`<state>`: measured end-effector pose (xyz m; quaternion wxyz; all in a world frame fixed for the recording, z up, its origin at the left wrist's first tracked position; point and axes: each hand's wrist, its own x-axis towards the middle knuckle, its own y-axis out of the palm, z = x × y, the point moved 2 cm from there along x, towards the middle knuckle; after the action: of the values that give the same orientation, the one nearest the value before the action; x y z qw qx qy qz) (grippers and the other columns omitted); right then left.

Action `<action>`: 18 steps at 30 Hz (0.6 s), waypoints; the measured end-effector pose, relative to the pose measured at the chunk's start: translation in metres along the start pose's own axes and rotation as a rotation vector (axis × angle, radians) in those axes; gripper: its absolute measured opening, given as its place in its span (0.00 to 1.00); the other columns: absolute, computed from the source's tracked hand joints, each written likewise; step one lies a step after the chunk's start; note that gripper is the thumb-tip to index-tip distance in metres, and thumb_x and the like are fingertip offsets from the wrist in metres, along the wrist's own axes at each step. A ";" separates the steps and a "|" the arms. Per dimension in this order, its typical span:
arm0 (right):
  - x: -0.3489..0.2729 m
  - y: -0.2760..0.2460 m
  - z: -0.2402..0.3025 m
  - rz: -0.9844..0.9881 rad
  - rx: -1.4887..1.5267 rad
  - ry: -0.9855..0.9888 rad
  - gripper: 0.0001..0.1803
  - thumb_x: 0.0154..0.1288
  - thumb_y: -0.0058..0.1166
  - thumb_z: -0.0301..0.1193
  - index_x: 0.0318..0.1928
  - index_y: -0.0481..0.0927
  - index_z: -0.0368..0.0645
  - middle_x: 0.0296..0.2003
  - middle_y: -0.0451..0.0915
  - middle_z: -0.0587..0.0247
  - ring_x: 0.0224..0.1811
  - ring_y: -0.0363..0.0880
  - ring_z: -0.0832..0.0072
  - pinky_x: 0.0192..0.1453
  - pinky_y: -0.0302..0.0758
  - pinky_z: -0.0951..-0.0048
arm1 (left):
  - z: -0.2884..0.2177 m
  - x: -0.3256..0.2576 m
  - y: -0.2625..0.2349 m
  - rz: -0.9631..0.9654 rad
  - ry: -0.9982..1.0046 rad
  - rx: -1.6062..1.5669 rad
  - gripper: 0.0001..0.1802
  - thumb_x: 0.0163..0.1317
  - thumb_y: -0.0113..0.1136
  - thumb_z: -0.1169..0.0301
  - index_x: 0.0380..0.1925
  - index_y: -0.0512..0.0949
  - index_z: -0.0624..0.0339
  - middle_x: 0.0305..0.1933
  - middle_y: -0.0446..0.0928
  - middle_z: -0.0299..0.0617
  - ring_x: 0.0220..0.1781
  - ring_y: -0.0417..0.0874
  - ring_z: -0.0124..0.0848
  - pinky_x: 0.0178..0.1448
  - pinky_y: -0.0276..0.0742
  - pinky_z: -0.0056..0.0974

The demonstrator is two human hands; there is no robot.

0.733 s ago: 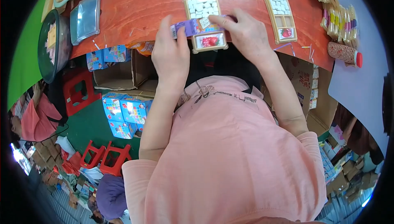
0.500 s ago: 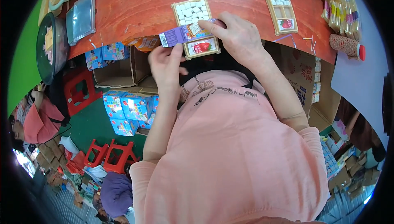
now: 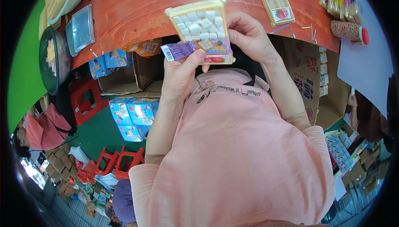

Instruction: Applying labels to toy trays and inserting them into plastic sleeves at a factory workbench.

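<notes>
Raised off the red table [image 3: 158, 2] and tilted up is a cream plastic tray [image 3: 194, 7] filled with small white pillow-shaped pieces. A strawberry label [image 3: 216, 59] sits at its near end. Across that end lies a purple printed strip [image 3: 178, 52] with a barcode, sticking out to the left. My left hand [image 3: 183, 71] is closed on the strip and the tray's near left part, thumb on top. My right hand [image 3: 251, 40] grips the tray's right edge; some of its fingers are hidden behind it.
A similar tray [image 3: 262, 3] lies farther right, near a red-lidded jar [image 3: 347, 31] and bundled coloured sticks [image 3: 338, 2]. At left are clear plastic covers [image 3: 81, 29] and a dark tub [image 3: 62, 60]. Below the table edge stand blue boxes [image 3: 141, 110], an open carton [image 3: 120, 81] and red stools [image 3: 85, 102].
The tray has been lifted from the table and tilted toward me. My right hand has shifted from the purple strip to the tray's right edge; my left hand has moved slightly right.
</notes>
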<state>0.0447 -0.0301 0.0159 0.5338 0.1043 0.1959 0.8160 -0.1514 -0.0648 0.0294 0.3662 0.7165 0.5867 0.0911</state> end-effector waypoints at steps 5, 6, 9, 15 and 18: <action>-0.009 0.014 0.002 -0.089 -0.047 -0.145 0.13 0.71 0.58 0.23 0.53 0.76 0.43 0.48 0.80 0.68 0.46 0.80 0.82 0.45 0.80 0.75 | 0.010 -0.007 0.010 0.046 0.035 0.201 0.16 0.65 0.67 0.78 0.51 0.78 0.67 0.43 0.81 0.39 0.37 0.79 0.24 0.39 0.75 0.29; -0.011 0.010 -0.001 -0.162 -0.217 -0.161 0.13 0.71 0.58 0.24 0.54 0.75 0.43 0.46 0.81 0.68 0.48 0.80 0.81 0.49 0.79 0.74 | 0.009 -0.007 0.011 0.026 0.069 0.238 0.16 0.65 0.67 0.78 0.51 0.78 0.67 0.47 0.79 0.39 0.41 0.79 0.25 0.43 0.75 0.30; -0.014 0.009 0.000 -0.282 -0.279 -0.059 0.12 0.73 0.56 0.26 0.54 0.74 0.43 0.45 0.81 0.68 0.47 0.79 0.83 0.49 0.78 0.77 | 0.010 -0.008 0.008 0.001 0.137 0.336 0.16 0.64 0.66 0.79 0.52 0.78 0.67 0.54 0.76 0.40 0.49 0.79 0.26 0.52 0.76 0.30; -0.036 0.006 -0.005 -0.273 0.005 -0.075 0.16 0.81 0.45 0.34 0.60 0.70 0.37 0.56 0.77 0.60 0.55 0.77 0.77 0.56 0.75 0.73 | 0.000 -0.008 0.005 -0.068 0.275 0.371 0.15 0.65 0.65 0.80 0.51 0.78 0.67 0.54 0.75 0.41 0.50 0.79 0.28 0.55 0.76 0.33; -0.038 0.014 -0.005 -0.327 -0.015 -0.167 0.17 0.81 0.44 0.33 0.63 0.67 0.38 0.58 0.74 0.56 0.56 0.76 0.73 0.57 0.75 0.71 | 0.001 -0.006 0.002 -0.152 0.272 0.201 0.11 0.66 0.65 0.77 0.47 0.79 0.64 0.41 0.80 0.38 0.37 0.78 0.27 0.39 0.74 0.32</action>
<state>0.0467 -0.0708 0.0186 0.6744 0.1344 0.1593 0.7083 -0.1510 -0.0709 0.0319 0.2157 0.6840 0.6896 0.1001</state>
